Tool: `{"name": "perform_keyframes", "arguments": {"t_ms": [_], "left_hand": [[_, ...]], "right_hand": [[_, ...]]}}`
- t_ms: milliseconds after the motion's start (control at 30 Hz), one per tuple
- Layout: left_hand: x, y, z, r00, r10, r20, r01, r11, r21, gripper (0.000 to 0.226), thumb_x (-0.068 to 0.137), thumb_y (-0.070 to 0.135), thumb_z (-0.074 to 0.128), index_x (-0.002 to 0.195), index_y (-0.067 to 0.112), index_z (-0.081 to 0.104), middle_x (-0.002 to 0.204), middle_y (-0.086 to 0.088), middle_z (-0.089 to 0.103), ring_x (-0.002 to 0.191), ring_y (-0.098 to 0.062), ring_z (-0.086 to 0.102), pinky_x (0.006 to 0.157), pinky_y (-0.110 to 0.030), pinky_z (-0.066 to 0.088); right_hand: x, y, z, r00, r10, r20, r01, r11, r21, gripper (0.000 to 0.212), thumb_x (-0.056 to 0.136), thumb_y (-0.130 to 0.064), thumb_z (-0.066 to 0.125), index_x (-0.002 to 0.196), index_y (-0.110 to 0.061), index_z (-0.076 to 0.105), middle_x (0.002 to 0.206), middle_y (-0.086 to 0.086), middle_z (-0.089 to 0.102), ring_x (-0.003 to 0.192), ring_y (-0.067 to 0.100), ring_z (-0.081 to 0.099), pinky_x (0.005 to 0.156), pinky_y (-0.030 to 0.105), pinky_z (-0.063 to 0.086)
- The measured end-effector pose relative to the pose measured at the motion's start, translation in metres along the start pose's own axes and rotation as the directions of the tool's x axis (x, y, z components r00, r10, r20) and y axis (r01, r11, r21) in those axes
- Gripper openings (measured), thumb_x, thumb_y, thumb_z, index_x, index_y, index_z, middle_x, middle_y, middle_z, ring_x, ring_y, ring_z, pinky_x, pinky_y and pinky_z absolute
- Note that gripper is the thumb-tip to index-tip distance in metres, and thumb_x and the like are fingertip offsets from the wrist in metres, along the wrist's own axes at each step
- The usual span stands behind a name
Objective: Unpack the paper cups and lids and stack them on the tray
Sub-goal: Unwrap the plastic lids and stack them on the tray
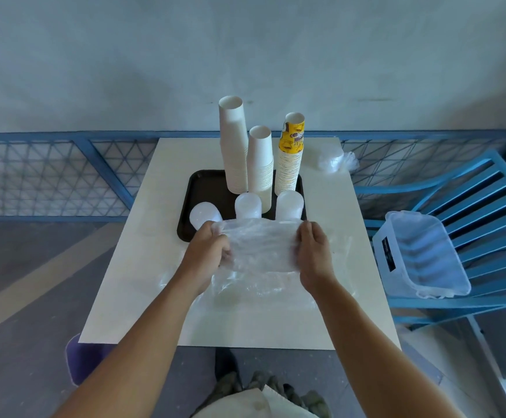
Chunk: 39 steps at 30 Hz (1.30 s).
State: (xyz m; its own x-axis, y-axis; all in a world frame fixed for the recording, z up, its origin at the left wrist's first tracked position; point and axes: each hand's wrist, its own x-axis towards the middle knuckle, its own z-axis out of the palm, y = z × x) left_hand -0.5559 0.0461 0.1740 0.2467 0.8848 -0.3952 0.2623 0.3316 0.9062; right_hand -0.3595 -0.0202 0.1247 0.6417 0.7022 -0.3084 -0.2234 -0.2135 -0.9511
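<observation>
Left hand (pixel 208 248) and right hand (pixel 313 251) just short of the black tray's (pixel 203 188) near edge, fingers (pixel 304 233) curled onto either end of a crumpled clear plastic bag (pixel 260 245) stretched just above the desk (pixel 155 267). On the tray, three cup stacks (pixel 233 146) at the back, one yellow-printed, lettering too blurred to read, with three lid stacks (pixel 248 205) close behind the bag. Bare desk to the left. Far right corner: another wrapped bundle (pixel 334 161). Beside the desk, a clear bin (pixel 420 254) on a blue chair (pixel 487 188).
</observation>
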Motion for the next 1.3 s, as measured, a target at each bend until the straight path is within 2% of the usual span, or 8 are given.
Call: {"name": "perform_keyframes", "arguments": {"t_ms": [200, 300, 367, 533, 867, 967, 1133, 1300], "left_hand": [[0.002, -0.001, -0.006, 0.997, -0.045, -0.064, 0.042, 0.998, -0.045, 0.011, 0.095, 0.020, 0.052, 0.086, 0.020, 0.046, 0.066, 0.011, 0.043, 0.049, -0.007, 0.039, 0.050, -0.027, 0.031], [0.005, -0.003, -0.007, 0.999, 0.040, 0.010, -0.041, 0.995, 0.086, 0.007, 0.099, 0.033, 0.056, 0.093, 0.029, 0.059, 0.070, 0.019, 0.057, 0.057, 0.000, 0.053, 0.064, -0.030, 0.041], [0.005, -0.007, -0.007, 0.991, 0.097, 0.096, -0.115, 0.974, 0.197, 0.006, 0.101, 0.038, 0.060, 0.100, 0.035, 0.065, 0.083, 0.022, 0.066, 0.074, 0.002, 0.063, 0.072, -0.027, 0.047], [0.013, -0.023, -0.008, 0.981, 0.172, 0.087, -0.190, 0.940, 0.284, 0.008, 0.099, 0.040, 0.069, 0.106, 0.036, 0.069, 0.097, 0.023, 0.072, 0.088, 0.001, 0.067, 0.077, -0.021, 0.052], [0.040, -0.067, -0.005, 0.944, 0.213, -0.254, -0.120, 0.934, 0.337, 0.015, 0.106, 0.022, 0.054, 0.101, 0.019, 0.067, 0.089, 0.000, 0.072, 0.048, -0.016, 0.063, 0.045, -0.026, 0.050], [0.051, -0.081, 0.001, 0.937, 0.218, -0.271, -0.080, 0.893, 0.443, 0.021, 0.110, 0.031, 0.047, 0.099, 0.017, 0.059, 0.082, -0.001, 0.069, 0.048, -0.020, 0.062, 0.044, -0.017, 0.043], [0.074, -0.118, 0.004, 0.971, 0.112, -0.210, 0.045, 0.779, 0.626, 0.029, 0.110, 0.045, 0.040, 0.113, 0.023, 0.058, 0.086, 0.001, 0.072, 0.066, -0.026, 0.071, 0.069, -0.038, 0.059], [0.088, -0.138, 0.015, 0.986, 0.018, -0.168, 0.117, 0.649, 0.752, 0.045, 0.108, 0.050, 0.045, 0.128, 0.010, 0.053, 0.114, -0.012, 0.070, 0.091, -0.031, 0.061, 0.075, -0.036, 0.044]], "right_hand": [[0.004, 0.011, -0.013, 0.986, -0.064, -0.157, 0.055, 0.997, -0.058, 0.023, 0.108, -0.041, 0.042, 0.097, -0.025, 0.053, 0.086, -0.001, 0.056, 0.077, 0.015, 0.054, 0.074, 0.038, 0.044], [0.007, 0.008, -0.019, 0.934, 0.303, 0.189, -0.328, 0.938, 0.116, 0.060, 0.089, -0.072, 0.055, 0.118, -0.020, 0.065, 0.101, 0.008, 0.069, 0.078, 0.027, 0.064, 0.059, 0.033, 0.044], [0.006, 0.004, -0.020, 0.819, 0.429, 0.382, -0.484, 0.874, 0.056, 0.052, 0.088, -0.064, 0.061, 0.109, -0.018, 0.073, 0.093, 0.008, 0.068, 0.066, 0.027, 0.061, 0.055, 0.029, 0.040], [0.011, 0.015, -0.016, 0.961, 0.230, 0.152, -0.247, 0.964, 0.103, 0.014, 0.103, -0.020, 0.056, 0.091, -0.015, 0.061, 0.077, 0.002, 0.056, 0.058, 0.014, 0.052, 0.046, 0.023, 0.039], [0.021, 0.054, -0.036, 0.992, -0.119, -0.031, 0.091, 0.880, -0.466, 0.034, 0.110, -0.039, 0.040, 0.094, -0.010, 0.044, 0.076, 0.006, 0.058, 0.067, 0.022, 0.052, 0.061, 0.038, 0.041], [0.031, 0.073, -0.034, 0.988, -0.152, -0.016, 0.116, 0.817, -0.565, 0.034, 0.110, -0.038, 0.038, 0.089, -0.011, 0.040, 0.072, 0.009, 0.056, 0.063, 0.027, 0.050, 0.057, 0.041, 0.036], [0.050, 0.115, -0.032, 0.989, -0.144, -0.024, 0.084, 0.691, -0.718, 0.032, 0.110, -0.039, 0.033, 0.099, -0.010, 0.040, 0.067, 0.015, 0.057, 0.062, 0.043, 0.056, 0.054, 0.039, 0.035], [0.057, 0.132, -0.024, 0.992, 0.089, -0.084, -0.122, 0.730, -0.672, 0.028, 0.108, -0.041, 0.041, 0.110, -0.013, 0.039, 0.101, 0.015, 0.064, 0.091, 0.042, 0.062, 0.073, 0.042, 0.044]]}}
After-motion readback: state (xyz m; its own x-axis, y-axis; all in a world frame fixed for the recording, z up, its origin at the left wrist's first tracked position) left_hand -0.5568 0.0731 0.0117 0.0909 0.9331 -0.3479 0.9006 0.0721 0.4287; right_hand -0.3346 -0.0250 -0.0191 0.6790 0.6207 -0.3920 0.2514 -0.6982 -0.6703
